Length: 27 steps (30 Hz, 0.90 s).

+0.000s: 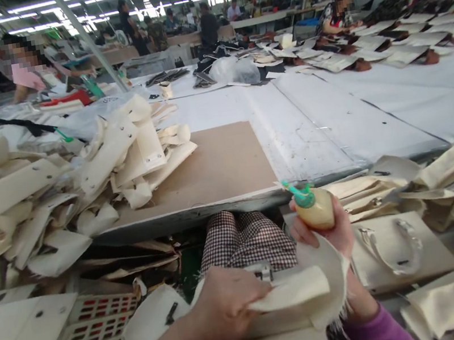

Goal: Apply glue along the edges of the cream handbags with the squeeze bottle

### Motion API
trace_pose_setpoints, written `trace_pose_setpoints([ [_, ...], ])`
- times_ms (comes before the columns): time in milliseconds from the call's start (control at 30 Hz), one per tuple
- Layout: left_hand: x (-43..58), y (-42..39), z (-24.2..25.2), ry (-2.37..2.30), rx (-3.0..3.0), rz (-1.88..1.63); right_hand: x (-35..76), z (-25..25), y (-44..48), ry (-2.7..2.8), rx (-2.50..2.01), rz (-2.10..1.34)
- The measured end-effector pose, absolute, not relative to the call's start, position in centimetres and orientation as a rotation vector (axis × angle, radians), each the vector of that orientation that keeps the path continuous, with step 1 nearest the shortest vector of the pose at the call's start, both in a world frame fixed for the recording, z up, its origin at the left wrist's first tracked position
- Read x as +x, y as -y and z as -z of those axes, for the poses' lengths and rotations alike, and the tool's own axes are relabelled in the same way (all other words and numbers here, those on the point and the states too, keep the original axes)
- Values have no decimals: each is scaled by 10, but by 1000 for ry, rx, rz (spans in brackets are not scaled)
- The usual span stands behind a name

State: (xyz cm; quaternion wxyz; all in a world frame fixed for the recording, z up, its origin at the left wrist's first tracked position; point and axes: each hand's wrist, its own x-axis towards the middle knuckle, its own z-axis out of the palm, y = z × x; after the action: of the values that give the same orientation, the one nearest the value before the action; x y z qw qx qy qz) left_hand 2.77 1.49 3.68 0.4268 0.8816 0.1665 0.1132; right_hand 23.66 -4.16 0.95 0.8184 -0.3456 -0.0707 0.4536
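Conceivably, the squeeze bottle [320,211] could dribble onto the cream bag piece [294,319] if gripped too hard, since its green nozzle [304,198] sits just beyond the piece's right end; the loose frayed edge there might also get smeared. The right hand [341,226] is curled round the bottle, while the left hand [233,302], fingers bent closed, pinches the piece near the checked cloth [242,242], on the near side of the worktable [302,129].
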Motion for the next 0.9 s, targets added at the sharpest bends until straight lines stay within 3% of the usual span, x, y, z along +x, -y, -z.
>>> trace_pose_setpoints([
  [100, 40, -7, -32, -110, 2597, -733, 223, -23, 33, 130, -815, -1035],
  [267, 43, -5, -16, -216, 2632, -1030, 204, -30, 20, 13, -885, -1169],
  [500, 22, -22, -16, -383, 2008, -602, 206, -20, 15, 162, -775, -1076],
  [767, -11, -104, -86, -665, 1955, -380, 271, -18, 72, 107, -954, -912],
  [900, 0, -115, -51, -625, 2081, -436, 285, -15, 98, 60, -1002, -851],
])
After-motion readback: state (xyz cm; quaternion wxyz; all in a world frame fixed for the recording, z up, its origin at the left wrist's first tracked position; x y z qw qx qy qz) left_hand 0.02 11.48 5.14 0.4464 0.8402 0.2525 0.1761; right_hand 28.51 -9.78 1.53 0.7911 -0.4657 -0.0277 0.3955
